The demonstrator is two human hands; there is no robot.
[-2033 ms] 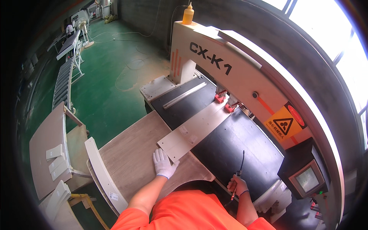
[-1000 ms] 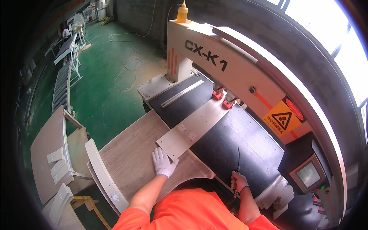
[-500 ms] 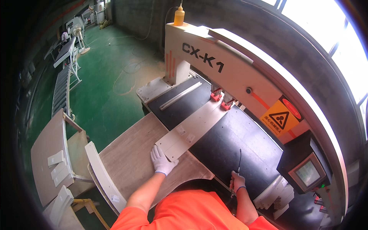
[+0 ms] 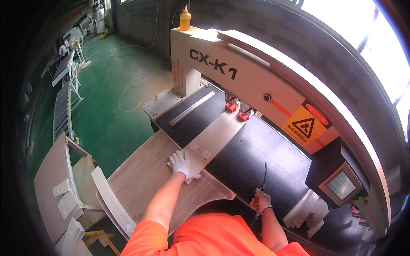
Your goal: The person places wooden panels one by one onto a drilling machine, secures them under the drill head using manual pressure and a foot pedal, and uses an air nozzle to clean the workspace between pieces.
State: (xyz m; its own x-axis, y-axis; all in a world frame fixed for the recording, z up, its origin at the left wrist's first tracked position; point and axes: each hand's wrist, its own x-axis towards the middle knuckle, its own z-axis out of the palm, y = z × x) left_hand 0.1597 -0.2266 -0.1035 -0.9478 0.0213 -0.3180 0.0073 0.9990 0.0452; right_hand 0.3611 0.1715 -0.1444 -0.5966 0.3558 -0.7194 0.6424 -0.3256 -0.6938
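Note:
My left hand (image 4: 181,164), in a white glove, rests flat with fingers spread on the near end of a long white panel (image 4: 218,135). Two paper labels show on the panel's face, just beyond my fingers. Its far end reaches under two red clamps (image 4: 238,110) of a large white machine (image 4: 247,79). My right hand, also gloved (image 4: 261,201), is wrapped round an air blow gun (image 4: 263,186) with a thin dark nozzle pointing up and away from me. It is held above the black tabletop (image 4: 273,149), apart from the panel.
A wooden board (image 4: 143,164) extends the work surface at left. A metal bar (image 4: 192,109) lies on the far black bed. White strips (image 4: 301,211) are stacked at right, below a control screen (image 4: 340,185). White pieces (image 4: 67,202) sit on a left stand; a yellow bottle (image 4: 185,20) tops the machine.
My left hand has slid forward from the panel's near corner onto its face. My right hand still grips the blow gun. The whole view has shifted slightly.

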